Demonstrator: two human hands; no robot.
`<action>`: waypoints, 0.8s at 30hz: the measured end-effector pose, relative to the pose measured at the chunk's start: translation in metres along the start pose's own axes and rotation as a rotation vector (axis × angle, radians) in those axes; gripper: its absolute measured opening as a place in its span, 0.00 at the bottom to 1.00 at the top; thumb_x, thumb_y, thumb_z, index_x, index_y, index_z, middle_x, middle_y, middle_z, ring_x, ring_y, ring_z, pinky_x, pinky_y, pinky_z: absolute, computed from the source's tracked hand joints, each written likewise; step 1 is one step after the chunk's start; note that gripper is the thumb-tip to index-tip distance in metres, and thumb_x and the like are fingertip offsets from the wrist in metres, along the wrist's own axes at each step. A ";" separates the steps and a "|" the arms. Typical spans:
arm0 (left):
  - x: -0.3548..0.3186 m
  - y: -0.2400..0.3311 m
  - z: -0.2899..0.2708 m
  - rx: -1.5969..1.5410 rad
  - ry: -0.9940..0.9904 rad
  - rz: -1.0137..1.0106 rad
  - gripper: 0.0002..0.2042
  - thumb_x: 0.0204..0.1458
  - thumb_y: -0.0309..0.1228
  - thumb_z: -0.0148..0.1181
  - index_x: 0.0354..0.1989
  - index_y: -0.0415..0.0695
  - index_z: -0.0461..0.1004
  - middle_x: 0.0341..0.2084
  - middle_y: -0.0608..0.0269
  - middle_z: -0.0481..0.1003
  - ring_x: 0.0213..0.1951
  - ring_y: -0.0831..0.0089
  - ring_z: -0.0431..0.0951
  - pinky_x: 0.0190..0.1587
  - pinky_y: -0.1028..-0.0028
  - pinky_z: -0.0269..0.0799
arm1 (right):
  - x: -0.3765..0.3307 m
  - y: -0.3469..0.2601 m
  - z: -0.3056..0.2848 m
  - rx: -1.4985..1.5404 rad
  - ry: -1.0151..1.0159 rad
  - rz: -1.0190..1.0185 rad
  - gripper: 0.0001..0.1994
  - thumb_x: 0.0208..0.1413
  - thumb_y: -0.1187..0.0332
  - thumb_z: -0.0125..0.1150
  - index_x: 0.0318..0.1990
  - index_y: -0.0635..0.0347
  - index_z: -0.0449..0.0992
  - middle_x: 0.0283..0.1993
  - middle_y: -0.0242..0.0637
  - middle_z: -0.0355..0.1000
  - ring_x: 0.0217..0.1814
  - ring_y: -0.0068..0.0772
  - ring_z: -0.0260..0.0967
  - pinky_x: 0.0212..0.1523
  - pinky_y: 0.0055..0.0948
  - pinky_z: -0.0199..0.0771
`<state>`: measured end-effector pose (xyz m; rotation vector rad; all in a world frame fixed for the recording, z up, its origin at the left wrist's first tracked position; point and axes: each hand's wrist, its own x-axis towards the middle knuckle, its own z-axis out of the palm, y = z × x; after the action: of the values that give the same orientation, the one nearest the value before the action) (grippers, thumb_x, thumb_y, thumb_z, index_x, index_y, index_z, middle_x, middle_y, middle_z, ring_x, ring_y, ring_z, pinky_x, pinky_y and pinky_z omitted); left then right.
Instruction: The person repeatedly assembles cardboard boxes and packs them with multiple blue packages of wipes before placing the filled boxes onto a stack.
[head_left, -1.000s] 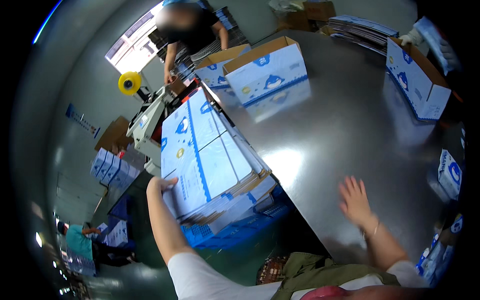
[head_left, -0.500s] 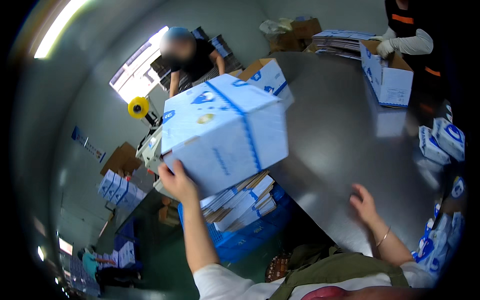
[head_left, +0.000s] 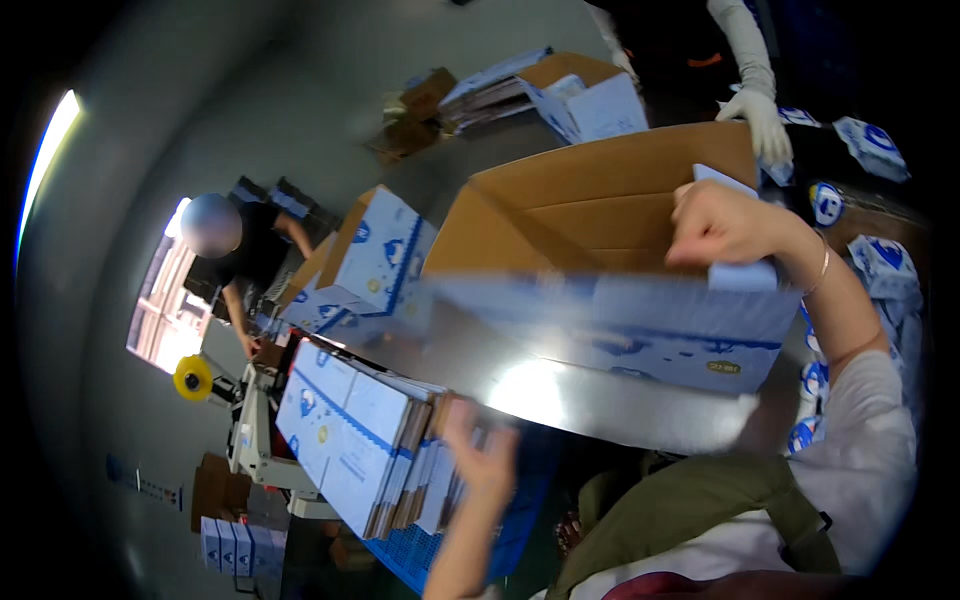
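A large carton [head_left: 600,325], white and blue outside and brown inside, sits open above the metal table, its near side blurred. My right hand [head_left: 725,225] is closed at the carton's right end, with a pale flap showing above and below the fist; it seems to grip that flap. Lower down, my left hand [head_left: 480,450] is smeared by motion, its fingers apart with nothing seen in them. It is beside a stack of flattened cartons [head_left: 345,435], which leans in a blue plastic crate [head_left: 525,500].
Another open carton [head_left: 385,250] stands at the left, near a person [head_left: 255,245] and a machine with a yellow tape roll [head_left: 193,377]. Across the metal table [head_left: 510,385], a gloved co-worker's hand [head_left: 760,125] is near wrapped packs [head_left: 870,148]. More packs [head_left: 885,270] lie at right.
The view has turned right. A box was on my left hand with its top closed; now a carton is open at my right hand. My left hand has dropped to the flattened stack.
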<state>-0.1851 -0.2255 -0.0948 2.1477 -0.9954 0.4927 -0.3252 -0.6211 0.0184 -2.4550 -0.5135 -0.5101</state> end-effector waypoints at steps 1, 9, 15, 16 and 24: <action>0.037 -0.017 -0.009 -0.212 0.122 -0.097 0.37 0.44 0.28 0.64 0.64 0.35 0.54 0.62 0.46 0.56 0.62 0.55 0.58 0.64 0.60 0.51 | 0.002 -0.014 0.010 -0.059 -0.168 0.093 0.21 0.56 0.60 0.55 0.15 0.66 0.69 0.12 0.49 0.60 0.13 0.39 0.60 0.19 0.37 0.58; 0.214 0.043 -0.056 -0.212 -1.103 -0.010 0.52 0.28 0.48 0.77 0.61 0.31 0.58 0.56 0.43 0.67 0.61 0.56 0.64 0.65 0.64 0.52 | -0.050 0.014 0.077 0.005 -0.605 0.212 0.19 0.54 0.55 0.57 0.22 0.63 0.75 0.21 0.49 0.71 0.27 0.55 0.68 0.30 0.47 0.67; 0.214 0.032 -0.029 -0.054 -1.731 0.084 0.38 0.31 0.45 0.75 0.54 0.41 0.70 0.54 0.57 0.71 0.56 0.57 0.69 0.61 0.60 0.57 | -0.024 0.014 0.069 -0.275 -0.218 -0.037 0.13 0.49 0.61 0.61 0.24 0.61 0.70 0.29 0.43 0.69 0.39 0.50 0.67 0.40 0.45 0.67; 0.216 0.019 -0.014 0.031 -1.499 -0.005 0.37 0.31 0.44 0.75 0.52 0.40 0.71 0.51 0.56 0.72 0.55 0.58 0.69 0.61 0.59 0.56 | -0.012 0.015 0.054 -0.425 -0.048 -0.244 0.12 0.49 0.62 0.61 0.25 0.60 0.69 0.32 0.40 0.69 0.43 0.49 0.66 0.44 0.44 0.67; 0.155 -0.054 0.045 0.296 -0.163 -0.005 0.32 0.26 0.40 0.76 0.41 0.36 0.71 0.36 0.54 0.74 0.42 0.51 0.71 0.54 0.60 0.59 | 0.029 -0.002 -0.015 0.153 -0.530 0.427 0.44 0.53 0.37 0.51 0.64 0.68 0.55 0.64 0.59 0.56 0.68 0.53 0.52 0.64 0.44 0.56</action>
<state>-0.0441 -0.3123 -0.0577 2.4857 -1.0595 0.4942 -0.3053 -0.6216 0.0436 -2.4386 -0.2020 0.3495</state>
